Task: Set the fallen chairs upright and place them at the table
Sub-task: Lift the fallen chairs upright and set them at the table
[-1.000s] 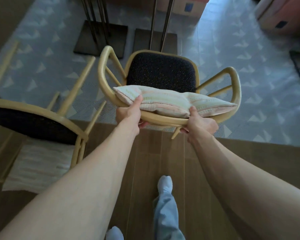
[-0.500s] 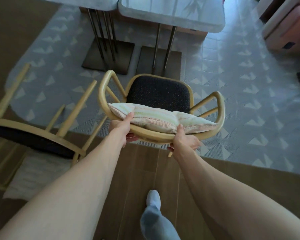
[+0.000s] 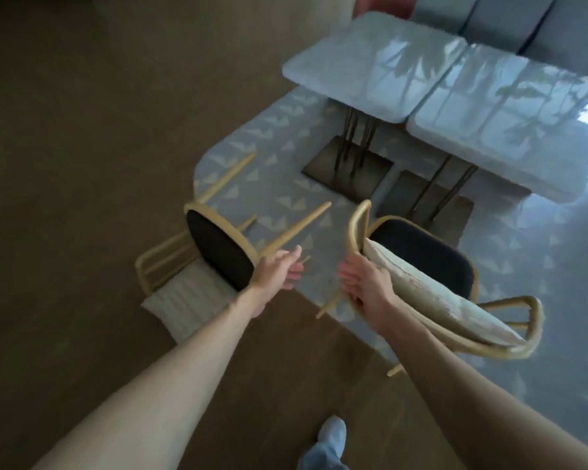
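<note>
A wooden chair with a dark seat (image 3: 421,252) stands upright on the rug in front of the two white tables (image 3: 455,83). A striped cushion (image 3: 431,307) lies along its curved back rail. My right hand (image 3: 364,283) holds the left end of that rail. A second chair (image 3: 218,245) lies on its side to the left, legs pointing toward the tables, with a pale cushion (image 3: 190,300) on the floor beside it. My left hand (image 3: 279,269) hovers open and empty just right of the fallen chair's seat, near one of its legs.
The pale patterned rug (image 3: 275,184) covers the floor under the tables; brown wooden floor surrounds it. Dark square table bases (image 3: 347,171) stand just beyond the upright chair. Grey sofa cushions (image 3: 510,22) line the far side. My socked foot (image 3: 331,435) is below.
My left hand has let go of the upright chair's back rail and swung left toward the fallen chair. The view has turned, so the tables and fallen chair now show fully.
</note>
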Motion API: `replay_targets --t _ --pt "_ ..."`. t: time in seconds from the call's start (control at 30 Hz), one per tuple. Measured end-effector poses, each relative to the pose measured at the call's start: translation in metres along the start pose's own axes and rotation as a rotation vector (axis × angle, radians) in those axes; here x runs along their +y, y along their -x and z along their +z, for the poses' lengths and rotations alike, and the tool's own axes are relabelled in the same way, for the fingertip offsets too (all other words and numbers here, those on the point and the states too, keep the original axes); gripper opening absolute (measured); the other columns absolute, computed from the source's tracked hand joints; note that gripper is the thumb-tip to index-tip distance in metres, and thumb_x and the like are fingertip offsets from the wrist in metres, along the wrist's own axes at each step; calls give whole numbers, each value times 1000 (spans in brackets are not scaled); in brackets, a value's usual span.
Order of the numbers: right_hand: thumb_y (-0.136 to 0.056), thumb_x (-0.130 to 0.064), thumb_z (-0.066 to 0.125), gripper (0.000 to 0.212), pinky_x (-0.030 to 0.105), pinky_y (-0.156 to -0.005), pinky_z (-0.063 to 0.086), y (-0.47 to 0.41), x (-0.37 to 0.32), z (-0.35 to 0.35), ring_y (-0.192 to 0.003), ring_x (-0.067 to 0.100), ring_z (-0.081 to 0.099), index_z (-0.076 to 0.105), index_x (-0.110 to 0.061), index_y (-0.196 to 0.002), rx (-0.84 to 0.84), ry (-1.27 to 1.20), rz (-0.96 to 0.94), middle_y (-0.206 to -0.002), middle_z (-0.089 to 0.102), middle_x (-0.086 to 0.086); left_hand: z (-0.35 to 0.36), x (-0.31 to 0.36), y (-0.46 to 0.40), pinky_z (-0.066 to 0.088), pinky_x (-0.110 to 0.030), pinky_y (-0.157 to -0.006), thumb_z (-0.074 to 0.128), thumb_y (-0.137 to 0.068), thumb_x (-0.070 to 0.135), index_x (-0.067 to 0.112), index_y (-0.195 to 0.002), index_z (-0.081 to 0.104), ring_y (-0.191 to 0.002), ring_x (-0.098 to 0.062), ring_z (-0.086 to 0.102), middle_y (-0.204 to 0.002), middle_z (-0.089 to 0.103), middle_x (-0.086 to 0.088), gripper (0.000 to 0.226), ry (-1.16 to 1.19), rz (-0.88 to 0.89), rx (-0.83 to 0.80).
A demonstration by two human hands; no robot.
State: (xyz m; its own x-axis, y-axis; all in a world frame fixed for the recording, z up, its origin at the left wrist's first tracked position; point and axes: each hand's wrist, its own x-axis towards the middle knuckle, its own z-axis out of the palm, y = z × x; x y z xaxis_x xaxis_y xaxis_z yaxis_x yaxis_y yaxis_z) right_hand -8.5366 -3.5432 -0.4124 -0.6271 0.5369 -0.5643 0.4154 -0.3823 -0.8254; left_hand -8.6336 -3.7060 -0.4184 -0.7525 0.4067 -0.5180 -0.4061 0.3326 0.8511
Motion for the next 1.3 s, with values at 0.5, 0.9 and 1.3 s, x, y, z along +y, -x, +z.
replay_targets --t 0.5,0.9,1.3 --pt "-105 -32 52 37 39 -106 50 182 45 375 -117 19 65 66 -8 -130 -266 159 -406 -122 70 6 -411 -70 189 48 -45 -104 35 -107 45 13 -126 61 -117 -26 63 -129 66 -10 46 361 283 478" --pt "-104 -31 53 29 45 -105 49 123 62 529 -111 22 67 72 -12 -117 -101 200 -425 -114 74 8 -538 -86 93 49 -48 -103 38 -107 44 18 -122 62 -114 -26 65 -125 67 -8 39 331 179 395" --pt "-102 -36 54 37 39 -90 55 38 186 545 -97 20 70 66 -10 -125 235 137 39 -113 72 7 -626 -140 -70 52 -48 -95 52 -103 36 4 -129 60 -108 -29 67 -124 67 -17 42 38 -235 219"
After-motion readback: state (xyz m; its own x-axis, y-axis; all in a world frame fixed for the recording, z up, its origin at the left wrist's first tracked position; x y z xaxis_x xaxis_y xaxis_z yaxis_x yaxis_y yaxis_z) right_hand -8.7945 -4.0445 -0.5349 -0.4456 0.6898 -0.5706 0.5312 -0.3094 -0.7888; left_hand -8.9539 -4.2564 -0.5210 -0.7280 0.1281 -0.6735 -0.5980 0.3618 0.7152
